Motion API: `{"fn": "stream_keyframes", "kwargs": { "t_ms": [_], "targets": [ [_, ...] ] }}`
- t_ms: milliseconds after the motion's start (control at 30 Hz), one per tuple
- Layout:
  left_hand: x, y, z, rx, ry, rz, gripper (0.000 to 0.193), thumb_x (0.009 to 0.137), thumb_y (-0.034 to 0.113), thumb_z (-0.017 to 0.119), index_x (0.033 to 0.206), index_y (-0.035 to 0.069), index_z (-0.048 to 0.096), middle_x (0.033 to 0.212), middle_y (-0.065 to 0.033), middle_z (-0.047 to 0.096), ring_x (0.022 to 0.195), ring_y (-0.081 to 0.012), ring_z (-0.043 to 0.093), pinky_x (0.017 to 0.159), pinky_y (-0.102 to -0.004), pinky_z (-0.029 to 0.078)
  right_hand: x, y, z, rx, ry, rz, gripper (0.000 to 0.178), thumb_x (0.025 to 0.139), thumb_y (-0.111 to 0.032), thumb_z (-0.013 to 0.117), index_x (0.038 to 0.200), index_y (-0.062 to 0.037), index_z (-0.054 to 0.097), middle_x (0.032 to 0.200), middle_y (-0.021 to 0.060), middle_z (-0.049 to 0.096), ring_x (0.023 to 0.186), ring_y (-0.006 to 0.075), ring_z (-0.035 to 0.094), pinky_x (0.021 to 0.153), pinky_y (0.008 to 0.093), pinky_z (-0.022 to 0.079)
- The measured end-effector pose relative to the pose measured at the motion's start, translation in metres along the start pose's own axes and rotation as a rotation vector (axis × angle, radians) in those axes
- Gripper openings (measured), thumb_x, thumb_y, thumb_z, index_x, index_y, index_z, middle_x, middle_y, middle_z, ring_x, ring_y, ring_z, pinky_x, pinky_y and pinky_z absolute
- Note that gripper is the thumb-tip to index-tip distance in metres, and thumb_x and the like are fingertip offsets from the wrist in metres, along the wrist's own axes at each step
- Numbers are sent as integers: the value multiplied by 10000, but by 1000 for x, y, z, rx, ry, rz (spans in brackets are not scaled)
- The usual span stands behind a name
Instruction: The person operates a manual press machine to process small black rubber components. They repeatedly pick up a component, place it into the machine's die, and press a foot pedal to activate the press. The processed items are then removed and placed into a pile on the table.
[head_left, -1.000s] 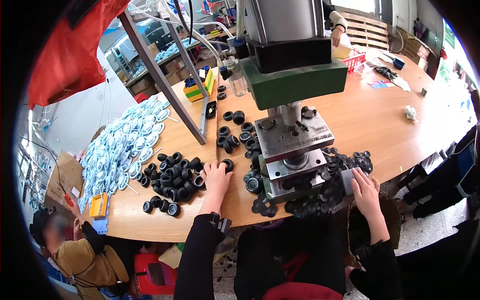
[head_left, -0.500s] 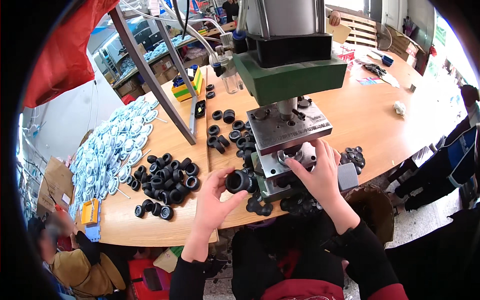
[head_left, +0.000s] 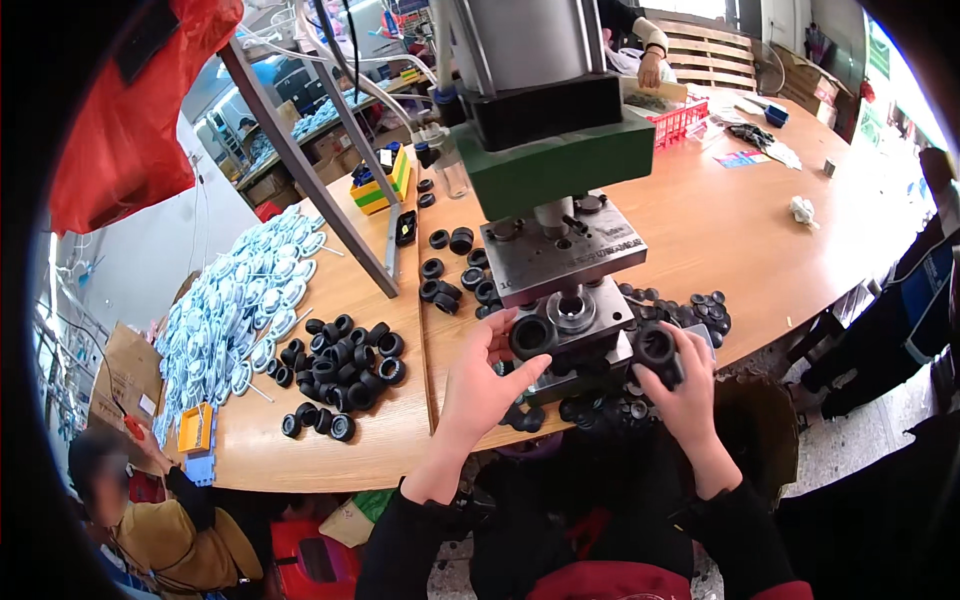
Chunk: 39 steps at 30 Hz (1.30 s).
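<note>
So there's a chunky black tyre [head_left: 533,338] in the left hand [head_left: 482,388], thumb and fingers curled round its outer wall, hole facing the camera, just left of the round metal seat [head_left: 572,312] on the lower block [head_left: 614,316]. The right hand [head_left: 692,388] has a second tyre [head_left: 656,344] pinched the same sort of way, just off the block's right side. So neither grip is free. The seat looks bare, and the upper plate [head_left: 565,258] hangs over it with a gap between.

Tips, imo: hold by the outside so the hole stays clear, keep the tyre square to the seat, and don't squeeze hard, cos rubber will probably go oval on you. Biggest one: no fingers in that gap, the green press head [head_left: 560,165] is right above.

Further out, black discs [head_left: 708,314] crowd the block's right side, so I'd keep strays off the seat. Loose tyres [head_left: 345,368] are heaped on the surface [head_left: 745,225], left of the left hand.
</note>
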<state>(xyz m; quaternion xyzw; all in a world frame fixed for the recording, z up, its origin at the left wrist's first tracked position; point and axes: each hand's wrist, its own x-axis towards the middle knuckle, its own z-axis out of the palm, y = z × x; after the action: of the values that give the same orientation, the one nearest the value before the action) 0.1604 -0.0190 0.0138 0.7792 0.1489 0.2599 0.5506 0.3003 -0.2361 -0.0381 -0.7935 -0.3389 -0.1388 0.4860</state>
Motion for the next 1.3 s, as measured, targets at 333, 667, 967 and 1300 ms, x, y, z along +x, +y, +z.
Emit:
{"fn": "stream_keyframes", "kwargs": {
  "t_ms": [333, 667, 967, 1300],
  "targets": [
    [46, 13, 39, 356, 17, 108, 436, 765, 182, 833, 1110, -9, 648, 905, -69, 681, 802, -158, 634, 773, -316, 519, -141, 192, -122, -532, 79, 438, 818, 802, -295, 778, 1484, -75, 385, 1388, 211, 447, 1275, 388, 410, 1085, 495, 313],
    [39, 18, 53, 511, 122, 131, 395, 767, 216, 808, 1066, 39, 621, 1011, -145, 673, 961, -350, 632, 818, -436, 497, -57, 111, -70, -307, 71, 119, 573, 897, -165, 671, 1416, -27, 473, 1348, 180, 525, 1257, 328, 473, 1082, 423, 325],
    [10, -46, 25, 354, 463, 217, 269, 863, 114, 724, 1098, 17, 635, 999, -106, 629, 785, -221, 598, 708, -326, 502, -19, 112, -7, -678, -193, -41, 472, 979, -430, 508, 1269, -78, 628, 1347, 116, 581, 1278, 268, 490, 1116, 425, 250],
    [57, -214, -81, 1167, 233, -6, 442, 773, 298, 791, 1093, 63, 595, 1193, -225, 593, 1099, -419, 560, 921, -503, 463, -7, 72, -32, -387, -138, -2, 431, 986, -340, 521, 1343, -106, 585, 1427, 149, 519, 1282, 268, 492, 1110, 411, 208]
  ]
}}
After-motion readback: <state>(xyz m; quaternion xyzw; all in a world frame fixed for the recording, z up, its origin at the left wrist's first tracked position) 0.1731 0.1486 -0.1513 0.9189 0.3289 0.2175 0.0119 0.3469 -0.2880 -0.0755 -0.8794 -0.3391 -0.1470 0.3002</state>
